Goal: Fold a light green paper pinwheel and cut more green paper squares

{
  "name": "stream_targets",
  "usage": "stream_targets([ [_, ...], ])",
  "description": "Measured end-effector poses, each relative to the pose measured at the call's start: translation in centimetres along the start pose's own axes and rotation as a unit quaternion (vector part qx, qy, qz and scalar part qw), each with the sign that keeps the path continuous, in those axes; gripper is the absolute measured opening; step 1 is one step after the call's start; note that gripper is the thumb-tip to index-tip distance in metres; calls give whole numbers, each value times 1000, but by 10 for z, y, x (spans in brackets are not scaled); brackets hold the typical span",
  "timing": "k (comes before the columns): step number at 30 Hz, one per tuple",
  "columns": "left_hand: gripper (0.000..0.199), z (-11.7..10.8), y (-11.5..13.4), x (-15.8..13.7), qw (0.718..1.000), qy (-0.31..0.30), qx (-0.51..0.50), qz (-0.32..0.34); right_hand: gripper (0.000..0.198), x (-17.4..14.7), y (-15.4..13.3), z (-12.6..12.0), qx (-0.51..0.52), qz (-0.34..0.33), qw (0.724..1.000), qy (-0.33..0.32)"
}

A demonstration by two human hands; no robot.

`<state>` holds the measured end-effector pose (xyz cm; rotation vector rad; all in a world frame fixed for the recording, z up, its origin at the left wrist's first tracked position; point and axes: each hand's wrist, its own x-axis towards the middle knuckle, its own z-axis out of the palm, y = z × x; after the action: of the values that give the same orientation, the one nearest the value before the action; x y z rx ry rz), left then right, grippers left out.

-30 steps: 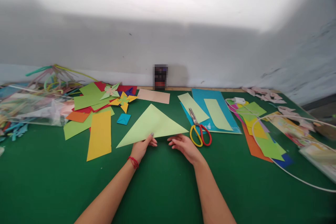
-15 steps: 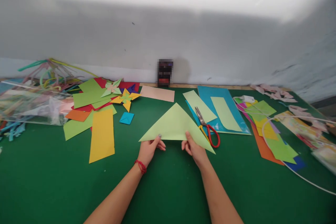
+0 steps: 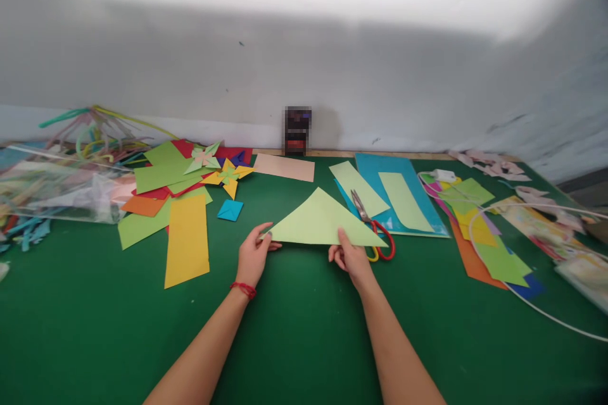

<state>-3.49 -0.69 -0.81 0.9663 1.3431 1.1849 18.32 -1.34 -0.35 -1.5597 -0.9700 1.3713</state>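
A pale green sheet of paper [image 3: 318,221], folded into a triangle with its peak pointing away from me, is held over the table. My left hand [image 3: 254,252], with a red string bracelet on the wrist, pinches its left corner. Along the long near edge, right of the middle, my right hand [image 3: 350,256] grips the paper with the thumb on top. Scissors [image 3: 384,240] with red and yellow handles lie just behind the triangle's right corner, partly covered by it.
On the left lie a yellow paper strip [image 3: 187,240], a small blue folded square [image 3: 230,210] and a yellow paper star [image 3: 228,176]. A blue pack [image 3: 384,164] with pale green strips is behind the scissors. A white cable [image 3: 479,259] loops over coloured papers at right.
My left hand has slid left along the edge to the triangle's left corner. The triangle's right corner has risen, while my right hand keeps its grip.
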Motion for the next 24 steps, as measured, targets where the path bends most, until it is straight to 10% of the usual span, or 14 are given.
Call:
stream_targets([
  [8,35,-18,5,-1,987,43,143,52,57,7,3,-10,73,-83,988,107],
  [14,37,-11,6,-17,831,124,464,280,65,8,6,-7,4,-74,995,73],
  [24,53,36,-17,-44,696,-123,635,312,57,11,4,-5,-48,-149,975,161],
])
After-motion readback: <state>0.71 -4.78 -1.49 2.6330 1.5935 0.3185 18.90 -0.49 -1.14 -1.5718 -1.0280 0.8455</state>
